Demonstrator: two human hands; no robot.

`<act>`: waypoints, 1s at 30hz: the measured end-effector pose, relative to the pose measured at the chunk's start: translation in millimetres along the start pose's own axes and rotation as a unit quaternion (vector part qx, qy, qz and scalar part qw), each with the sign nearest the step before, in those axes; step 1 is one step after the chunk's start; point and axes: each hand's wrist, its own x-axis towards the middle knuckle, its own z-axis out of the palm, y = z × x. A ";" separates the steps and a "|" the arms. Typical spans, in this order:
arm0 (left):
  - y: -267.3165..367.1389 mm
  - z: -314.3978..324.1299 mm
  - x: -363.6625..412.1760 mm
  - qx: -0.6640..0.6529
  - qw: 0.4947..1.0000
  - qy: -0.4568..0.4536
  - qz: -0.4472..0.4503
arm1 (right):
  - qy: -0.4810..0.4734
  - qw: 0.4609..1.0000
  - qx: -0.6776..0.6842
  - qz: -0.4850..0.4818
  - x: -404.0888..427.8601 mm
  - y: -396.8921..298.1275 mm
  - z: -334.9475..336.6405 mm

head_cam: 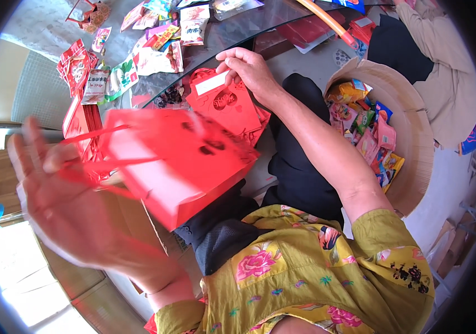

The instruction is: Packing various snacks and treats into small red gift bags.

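A red paper gift bag (187,163) with dark printed marks hangs tilted above my lap, blurred by motion. Its red ribbon handles run to my left hand (66,196), hooked about the fingers, which are also blurred. Beyond it lies a stack of red gift bags (225,102) with heart designs. My right hand (248,75) is over the stack's upper edge with bent fingers by a white strip (213,83). Whether those fingers pinch anything is not clear.
A glass table (238,31) carries several snack packets (194,25). Another bundle of red bags (83,125) stands at its left. On my right, a round cardboard container (413,146) holds wrapped sweets (363,121). Another person's sleeve (430,33) shows at upper right.
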 end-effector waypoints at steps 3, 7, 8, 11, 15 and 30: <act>61.5 -27.6 12.1 -0.018 0.995 -0.092 0.021 | 0.010 1.000 -0.002 0.000 -1.6 3.2 -7.3; 182.5 -95.9 23.5 0.074 0.992 0.009 0.099 | 0.004 1.000 -0.006 0.016 -3.4 2.9 -9.8; 212.2 -109.0 17.2 0.029 0.996 0.037 0.075 | -0.002 1.000 -0.013 0.009 -2.6 4.8 -9.2; 240.1 -120.7 -2.7 0.221 0.953 0.135 0.154 | -0.011 1.000 -0.026 0.006 -2.4 11.3 -11.0; 199.1 -104.4 -33.1 0.649 0.689 0.253 0.200 | -0.030 0.998 -0.061 -0.002 -0.6 13.1 -17.1; 132.4 -247.4 -162.7 0.397 0.806 0.437 0.048 | -0.073 0.973 -0.204 0.079 -10.6 15.1 -4.7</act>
